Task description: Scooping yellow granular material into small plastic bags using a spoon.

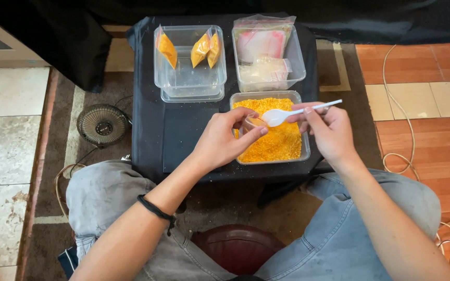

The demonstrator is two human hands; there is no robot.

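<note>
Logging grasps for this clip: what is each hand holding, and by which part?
Right hand: white plastic spoon, by its handle. Left hand: small clear bag, by its open top.

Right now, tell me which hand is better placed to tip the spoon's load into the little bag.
The right hand: it already holds the white plastic spoon, bowl toward the small clear bag. The left hand is busy pinching that bag over the tub of orange crumbs.

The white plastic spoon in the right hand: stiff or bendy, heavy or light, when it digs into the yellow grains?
The white plastic spoon looks thin, so probably light and slightly bendy. The right hand pinches it with fingertips only, suggesting little weight. The yellow grains look loose, so they likely resist little.
</note>
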